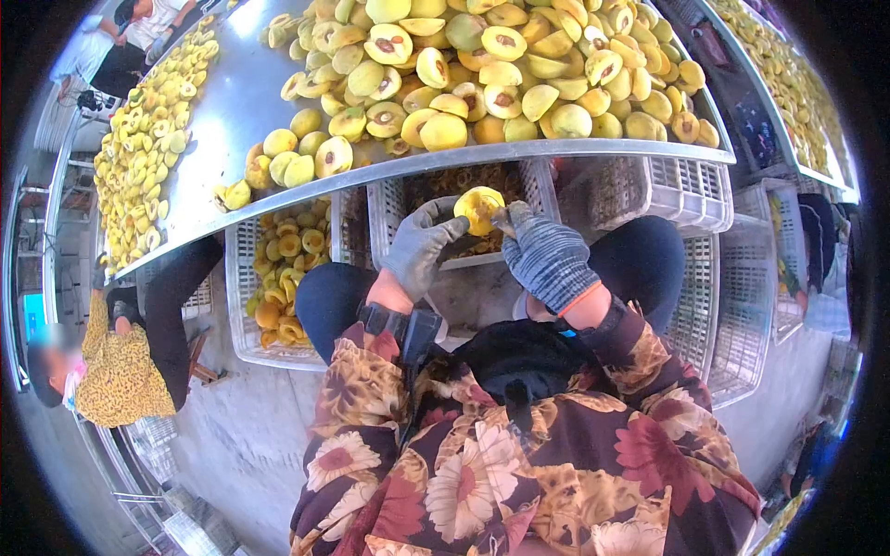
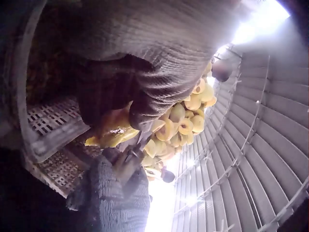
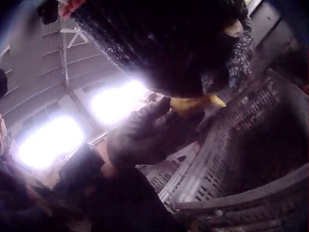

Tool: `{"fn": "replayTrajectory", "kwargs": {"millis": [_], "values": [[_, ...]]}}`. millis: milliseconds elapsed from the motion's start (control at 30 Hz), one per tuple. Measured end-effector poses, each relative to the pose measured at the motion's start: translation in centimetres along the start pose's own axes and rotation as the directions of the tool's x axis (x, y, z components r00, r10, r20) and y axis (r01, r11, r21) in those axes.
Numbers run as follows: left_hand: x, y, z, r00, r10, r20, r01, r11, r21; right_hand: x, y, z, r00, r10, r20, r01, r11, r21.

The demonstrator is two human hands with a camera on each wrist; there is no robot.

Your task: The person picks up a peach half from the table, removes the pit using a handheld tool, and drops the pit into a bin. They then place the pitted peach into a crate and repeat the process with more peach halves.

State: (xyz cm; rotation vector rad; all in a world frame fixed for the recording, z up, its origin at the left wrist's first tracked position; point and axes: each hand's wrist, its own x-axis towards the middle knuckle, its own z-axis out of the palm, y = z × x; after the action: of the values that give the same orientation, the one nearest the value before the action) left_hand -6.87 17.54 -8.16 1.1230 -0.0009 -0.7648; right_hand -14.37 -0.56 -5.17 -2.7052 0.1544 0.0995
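Note:
A yellow peach half (image 1: 479, 210) is held in the gloved left hand (image 1: 422, 243), thumb and fingers gripping its edge. Close against its right side is the right hand (image 1: 549, 258), in a grey striped knit glove, with its fingers curled. In the left wrist view a small metal tool (image 2: 138, 146) sticks out of the right hand's grip toward the peach's cut face; its exact kind cannot be made out. The right wrist view shows the peach's yellow edge (image 3: 193, 104) between the two hands, much of it hidden by the dark right glove.
A metal table (image 1: 417, 167) heaped with halved peaches (image 1: 445, 93) stands just beyond the hands. Under it are a crate (image 1: 385, 218) of scraps below the hands, a crate (image 1: 243, 306) of peach halves at left and stacked crates (image 1: 663, 195) at right. Another person (image 1: 125, 375) sits at left.

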Motion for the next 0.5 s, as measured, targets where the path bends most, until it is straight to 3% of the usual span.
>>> {"fn": "replayTrajectory", "kwargs": {"millis": [167, 367, 500], "values": [[-0.3, 0.1, 0.1, 1.000, 0.012, -0.025, -0.010, 0.995, 0.100, 0.5, -0.9, -0.1, 0.992, 0.032, 0.121, -0.029, 0.999, -0.025], [-0.2, -0.3, 0.0, 0.997, 0.068, -0.031, -0.062, 0.984, 0.168, -0.2, 0.0, 2.0, 0.995, -0.080, -0.058, 0.083, 0.995, 0.047], [-0.3, -0.3, 0.3, 0.995, 0.073, -0.061, -0.065, 0.991, 0.116, -0.2, -0.7, 0.7, 0.994, 0.044, 0.104, -0.045, 0.999, 0.003]]}}
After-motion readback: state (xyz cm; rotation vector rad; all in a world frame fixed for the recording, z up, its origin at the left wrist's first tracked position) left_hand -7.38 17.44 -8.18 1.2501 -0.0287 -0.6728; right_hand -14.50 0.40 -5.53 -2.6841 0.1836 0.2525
